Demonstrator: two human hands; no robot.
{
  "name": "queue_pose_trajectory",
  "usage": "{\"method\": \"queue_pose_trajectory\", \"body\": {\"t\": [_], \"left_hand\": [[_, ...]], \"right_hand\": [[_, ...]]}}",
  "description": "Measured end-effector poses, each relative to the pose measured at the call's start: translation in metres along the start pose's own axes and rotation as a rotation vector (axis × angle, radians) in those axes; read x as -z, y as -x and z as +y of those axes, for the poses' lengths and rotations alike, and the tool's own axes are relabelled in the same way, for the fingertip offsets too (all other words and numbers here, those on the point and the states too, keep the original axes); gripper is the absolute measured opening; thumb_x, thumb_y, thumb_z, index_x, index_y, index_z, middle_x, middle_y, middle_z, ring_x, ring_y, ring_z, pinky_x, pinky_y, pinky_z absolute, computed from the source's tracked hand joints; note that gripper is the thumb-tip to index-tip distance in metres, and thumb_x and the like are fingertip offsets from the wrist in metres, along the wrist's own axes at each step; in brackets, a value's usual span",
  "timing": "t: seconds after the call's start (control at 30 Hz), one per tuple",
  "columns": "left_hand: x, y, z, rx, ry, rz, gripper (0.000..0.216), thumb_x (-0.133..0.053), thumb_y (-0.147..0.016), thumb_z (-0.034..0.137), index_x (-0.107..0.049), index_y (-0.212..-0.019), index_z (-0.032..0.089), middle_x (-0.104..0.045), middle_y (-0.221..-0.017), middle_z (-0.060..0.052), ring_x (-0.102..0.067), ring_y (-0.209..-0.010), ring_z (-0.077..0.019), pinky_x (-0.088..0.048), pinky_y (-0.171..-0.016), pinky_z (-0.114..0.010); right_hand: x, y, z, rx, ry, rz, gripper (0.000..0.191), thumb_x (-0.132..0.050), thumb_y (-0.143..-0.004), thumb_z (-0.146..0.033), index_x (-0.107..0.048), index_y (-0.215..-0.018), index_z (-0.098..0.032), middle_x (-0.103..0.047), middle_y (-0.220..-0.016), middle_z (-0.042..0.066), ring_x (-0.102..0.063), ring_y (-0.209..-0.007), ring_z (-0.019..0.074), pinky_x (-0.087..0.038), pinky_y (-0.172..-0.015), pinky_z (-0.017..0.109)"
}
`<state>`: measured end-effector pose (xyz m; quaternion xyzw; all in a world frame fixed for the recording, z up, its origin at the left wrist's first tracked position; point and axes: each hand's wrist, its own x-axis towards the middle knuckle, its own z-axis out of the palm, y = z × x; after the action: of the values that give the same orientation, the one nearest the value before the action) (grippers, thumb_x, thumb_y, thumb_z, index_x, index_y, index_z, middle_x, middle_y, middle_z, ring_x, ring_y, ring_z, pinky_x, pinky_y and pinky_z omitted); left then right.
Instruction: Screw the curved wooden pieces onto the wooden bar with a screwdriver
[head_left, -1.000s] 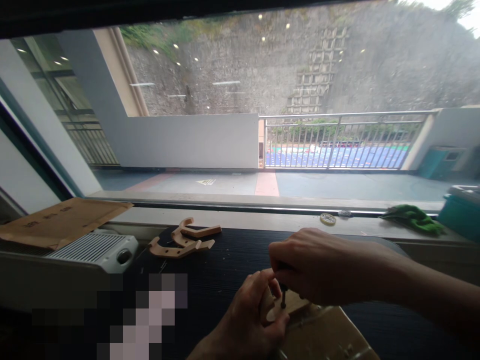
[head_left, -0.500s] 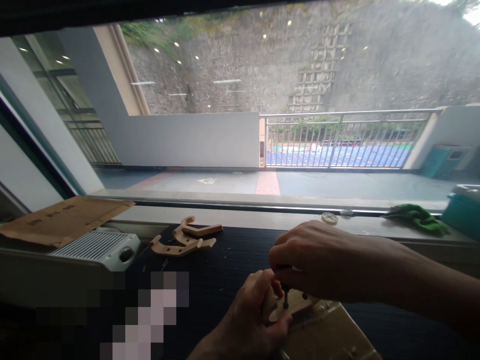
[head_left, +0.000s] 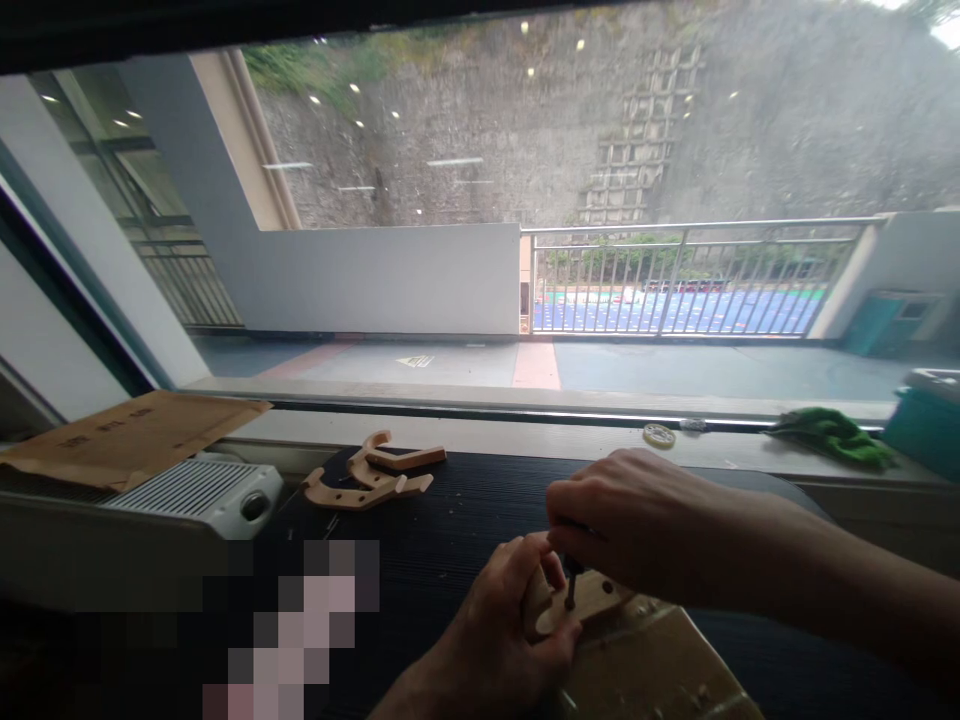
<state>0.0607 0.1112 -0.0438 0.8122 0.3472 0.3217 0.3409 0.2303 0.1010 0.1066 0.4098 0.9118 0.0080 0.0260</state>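
Note:
My right hand point(head_left: 637, 525) is closed round a small dark screwdriver point(head_left: 571, 583), whose tip stands upright on a curved wooden piece point(head_left: 592, 598). That piece lies on a tan board point(head_left: 660, 665) at the bottom of the view. My left hand point(head_left: 499, 625) grips the left end of the wooden piece and pins it against the board. Much of the screwdriver's handle is hidden inside my right fist.
Several more curved wooden pieces point(head_left: 371, 475) lie on the black ribbed mat point(head_left: 465, 520) to the left. A white ribbed device point(head_left: 199, 492) with cardboard point(head_left: 127, 435) on it stands far left. On the window sill lie a tape roll point(head_left: 658, 435), a green cloth point(head_left: 832, 435) and a teal box point(head_left: 926, 420).
Both hands stay on the wooden piece with the screwdriver upright on it. The view has shifted slightly; the hands sit a little lower and to the right.

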Motion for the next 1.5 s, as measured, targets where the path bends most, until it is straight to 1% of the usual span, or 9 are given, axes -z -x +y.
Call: {"method": "queue_pose_trajectory", "body": {"t": [0.17,0.27,0.37,0.5,0.7,0.93,1.07,1.37,1.5], "left_hand": [[0.003,0.0,0.004,-0.014,-0.003,-0.024,0.032,-0.061,-0.07,0.013,-0.048,-0.098,0.022,-0.056,-0.089,0.0,-0.054,-0.085,-0.0152,-0.046,-0.078,-0.026],[0.003,0.0,0.004,0.0,-0.021,-0.028,0.026,-0.061,-0.07,0.013,-0.048,-0.091,0.02,-0.056,-0.088,0.0,-0.054,-0.082,-0.0147,-0.046,-0.076,-0.025],[0.001,0.0,0.001,0.013,-0.023,-0.012,0.025,-0.061,-0.07,0.013,-0.049,-0.091,0.02,-0.055,-0.088,0.0,-0.054,-0.081,-0.0144,-0.046,-0.074,-0.025],[-0.003,0.0,-0.002,0.008,0.01,0.015,0.027,-0.061,-0.07,0.013,-0.049,-0.094,0.02,-0.056,-0.089,-0.001,-0.055,-0.082,-0.0148,-0.047,-0.074,-0.024],[-0.002,0.001,-0.003,0.021,0.02,0.002,0.026,-0.062,-0.07,0.015,-0.049,-0.092,0.019,-0.055,-0.091,-0.002,-0.054,-0.079,-0.0137,-0.047,-0.07,-0.023],[0.002,-0.001,0.004,-0.013,-0.023,-0.009,0.023,-0.061,-0.069,0.014,-0.048,-0.087,0.019,-0.055,-0.09,-0.002,-0.053,-0.083,-0.0149,-0.046,-0.075,-0.025],[0.002,0.0,0.004,0.004,-0.011,-0.005,0.023,-0.061,-0.07,0.014,-0.048,-0.088,0.019,-0.054,-0.089,-0.002,-0.053,-0.08,-0.0143,-0.046,-0.073,-0.024],[0.0,-0.001,0.002,0.022,-0.002,0.004,0.021,-0.061,-0.069,0.014,-0.049,-0.085,0.019,-0.054,-0.083,-0.001,-0.052,-0.079,-0.0139,-0.045,-0.068,-0.022],[0.002,-0.001,0.003,0.003,0.039,-0.007,0.022,-0.062,-0.068,0.013,-0.05,-0.086,0.019,-0.054,-0.082,0.0,-0.051,-0.078,-0.0132,-0.045,-0.067,-0.021]], "right_hand": [[0.009,0.004,-0.002,-0.005,-0.048,0.024,0.02,-0.051,-0.089,-0.027,-0.058,-0.072,-0.018,-0.062,-0.069,-0.001,-0.051,-0.059,0.0112,-0.025,-0.05,0.024],[0.011,0.004,-0.002,0.085,-0.051,-0.004,0.022,-0.049,-0.091,-0.022,-0.059,-0.071,-0.018,-0.06,-0.07,-0.001,-0.05,-0.06,0.0099,-0.026,-0.051,0.023],[0.01,0.001,-0.001,0.106,-0.035,-0.025,0.024,-0.048,-0.092,-0.02,-0.059,-0.07,-0.017,-0.058,-0.068,-0.001,-0.046,-0.057,0.0094,-0.027,-0.051,0.023],[0.005,-0.003,0.001,0.088,-0.031,-0.034,0.026,-0.046,-0.093,-0.021,-0.058,-0.07,-0.016,-0.058,-0.067,-0.001,-0.045,-0.056,0.0096,-0.027,-0.051,0.023],[-0.005,-0.008,0.004,0.031,0.051,0.017,0.03,-0.041,-0.093,-0.025,-0.056,-0.067,-0.019,-0.055,-0.059,-0.002,-0.037,-0.047,0.0105,-0.02,-0.046,0.026],[0.007,-0.002,-0.003,-0.004,-0.068,-0.007,0.021,-0.047,-0.089,-0.028,-0.059,-0.074,-0.02,-0.063,-0.068,-0.002,-0.048,-0.055,0.0112,-0.023,-0.048,0.024],[0.009,-0.003,-0.002,0.017,-0.096,-0.041,0.021,-0.047,-0.09,-0.025,-0.058,-0.074,-0.018,-0.063,-0.07,-0.001,-0.048,-0.057,0.0107,-0.025,-0.049,0.024],[-0.009,-0.003,0.002,0.002,-0.063,0.094,0.023,-0.043,-0.091,-0.026,-0.055,-0.073,-0.017,-0.054,-0.059,-0.003,-0.038,-0.047,0.0083,-0.021,-0.044,0.023],[-0.002,0.001,-0.001,-0.01,-0.05,0.07,0.024,-0.046,-0.09,-0.026,-0.057,-0.069,-0.018,-0.055,-0.058,-0.004,-0.039,-0.047,0.0084,-0.02,-0.045,0.025]]}}
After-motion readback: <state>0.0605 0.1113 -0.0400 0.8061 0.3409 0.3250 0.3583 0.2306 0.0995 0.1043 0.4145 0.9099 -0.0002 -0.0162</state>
